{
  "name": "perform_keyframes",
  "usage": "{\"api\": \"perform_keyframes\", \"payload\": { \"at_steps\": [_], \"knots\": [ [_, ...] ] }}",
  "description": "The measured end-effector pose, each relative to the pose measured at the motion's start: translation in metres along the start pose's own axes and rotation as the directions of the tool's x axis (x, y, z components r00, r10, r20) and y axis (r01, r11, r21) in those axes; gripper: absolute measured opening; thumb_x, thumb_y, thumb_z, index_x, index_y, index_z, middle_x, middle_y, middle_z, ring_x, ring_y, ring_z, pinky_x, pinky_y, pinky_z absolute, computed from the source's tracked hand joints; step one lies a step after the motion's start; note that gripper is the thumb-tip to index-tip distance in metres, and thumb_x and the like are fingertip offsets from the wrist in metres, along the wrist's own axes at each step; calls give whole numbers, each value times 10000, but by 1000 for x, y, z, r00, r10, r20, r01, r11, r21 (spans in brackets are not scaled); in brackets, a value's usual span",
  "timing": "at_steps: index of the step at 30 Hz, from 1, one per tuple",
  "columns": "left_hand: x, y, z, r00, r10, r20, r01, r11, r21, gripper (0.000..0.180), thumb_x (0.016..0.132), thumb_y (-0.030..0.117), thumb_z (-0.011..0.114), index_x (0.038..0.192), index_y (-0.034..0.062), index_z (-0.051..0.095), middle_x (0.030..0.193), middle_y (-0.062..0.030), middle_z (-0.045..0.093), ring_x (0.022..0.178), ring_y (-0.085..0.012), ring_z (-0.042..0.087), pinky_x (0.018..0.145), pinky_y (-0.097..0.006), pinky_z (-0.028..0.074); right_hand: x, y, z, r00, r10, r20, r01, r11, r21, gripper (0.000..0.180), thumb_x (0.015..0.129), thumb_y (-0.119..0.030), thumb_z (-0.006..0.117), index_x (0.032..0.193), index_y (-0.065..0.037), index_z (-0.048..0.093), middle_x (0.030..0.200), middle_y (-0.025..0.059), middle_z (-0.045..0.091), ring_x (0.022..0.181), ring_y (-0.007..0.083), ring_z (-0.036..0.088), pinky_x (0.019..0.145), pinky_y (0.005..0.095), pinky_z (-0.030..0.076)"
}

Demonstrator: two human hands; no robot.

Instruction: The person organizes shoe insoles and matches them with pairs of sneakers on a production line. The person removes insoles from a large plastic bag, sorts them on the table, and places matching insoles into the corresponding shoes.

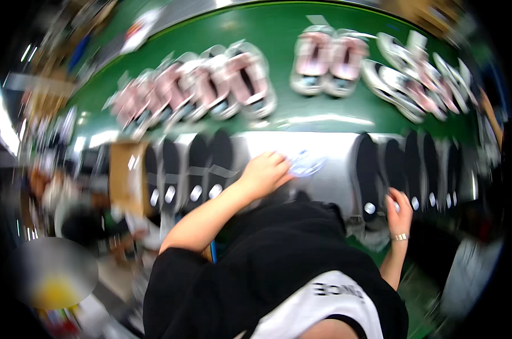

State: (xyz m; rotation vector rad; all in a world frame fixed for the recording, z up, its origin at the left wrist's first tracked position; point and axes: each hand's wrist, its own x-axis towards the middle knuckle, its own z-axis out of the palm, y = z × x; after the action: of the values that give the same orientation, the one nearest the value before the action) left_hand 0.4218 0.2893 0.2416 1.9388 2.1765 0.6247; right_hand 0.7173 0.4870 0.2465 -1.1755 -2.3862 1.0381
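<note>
My left hand [267,173] reaches over the pale metal surface, its fingers bent together at a clear, bluish piece of plastic [306,164]. Motion smears that plastic, so its exact kind does not show. On the right, my right hand [400,212] is curled beside the near ends of black insoles [366,169]. A small pale spot shows between its fingertips, too blurred to name. These insoles lie in a row, with white oval marks at their near ends. More black insoles [219,158] lie in a row to the left of my left hand.
Pink and white shoes [247,79] stand in a row on the green table [284,116] beyond. A pair of shoes [312,59] stands farther right, beside white shoes [402,90] lying tilted. A cardboard box [123,175] stands at the left end of the metal surface.
</note>
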Motion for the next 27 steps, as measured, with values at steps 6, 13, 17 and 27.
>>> {"api": "perform_keyframes", "payload": {
  "at_steps": [6,13,17,27],
  "knots": [
    [-93,-7,-79,760,-310,-571,471,868,155,237,651,261,654,661,61,526,718,-73,518,692,-242,494,598,-329,412,-12,-12,15,971,-146,188,151,988,-14,181,755,-49,522,921,20,542,802,93,540,717,187,531,649,260,417],
    [-228,-50,-79,381,-764,-520,923,352,157,238,766,231,548,698,3,539,688,-165,510,637,-324,478,570,-394,374,28,-45,36,888,-350,299,411,896,-168,183,701,-152,550,846,-41,571,761,105,566,734,272,548,642,347,430],
    [-245,-62,-86,637,-523,-567,763,535,363,284,796,199,527,982,-15,499,841,-149,513,725,-290,492,635,-353,402,32,-43,48,914,-243,323,322,922,-215,215,739,-240,518,850,-66,579,797,84,571,791,251,545,700,348,409],
    [-82,-43,-131,792,-480,-378,427,877,-219,285,776,64,517,1047,-7,469,874,-60,494,657,-101,434,585,-208,371,-16,9,14,984,177,-23,-175,982,67,224,743,-186,553,883,-12,573,807,121,592,720,222,574,647,289,449]
  ]
}}
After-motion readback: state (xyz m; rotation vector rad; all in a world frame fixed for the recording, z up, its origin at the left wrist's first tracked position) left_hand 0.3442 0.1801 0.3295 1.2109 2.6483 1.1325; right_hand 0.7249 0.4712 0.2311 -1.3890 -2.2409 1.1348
